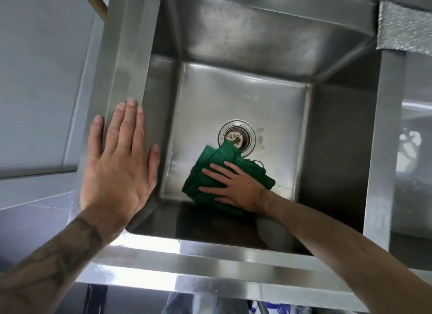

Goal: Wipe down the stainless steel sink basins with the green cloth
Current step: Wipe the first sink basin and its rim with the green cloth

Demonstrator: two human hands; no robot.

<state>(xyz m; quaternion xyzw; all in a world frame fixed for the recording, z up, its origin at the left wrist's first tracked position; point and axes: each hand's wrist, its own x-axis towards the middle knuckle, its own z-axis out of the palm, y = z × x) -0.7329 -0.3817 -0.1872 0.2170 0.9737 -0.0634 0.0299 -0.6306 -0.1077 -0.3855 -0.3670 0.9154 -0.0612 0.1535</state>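
- One basin [236, 96], steel, fills mid-frame; its near wall is in shadow and hard to make out, and its rim is cut off at the top edge.
- One cloth [210, 171], green and folded, lies on the basin floor at lower centre. One corner overlaps the drain; the right-hand part is hidden under the palm.
- One drain [236, 136], round and stained; its lower left edge is covered by the cloth.
- Right hand [236, 187]: flat on the cloth, fingers straight and spread, thumb side away from view. The forearm runs off the lower right.
- Left hand [119, 164]: flat on the left rim, four fingers straight and close together, thumb apart at the basin edge. The tattoo [70, 250] on the forearm is too blurred to read as a design.
- One wooden handle [95, 2], upper left, cut off by the frame.
- One silvery textured patch [404, 28], upper right; material unclear.
- One blue-and-white printed item [275, 308], bottom edge, mostly cut off; its lettering is illegible.
- No legible brand or label elsewhere.
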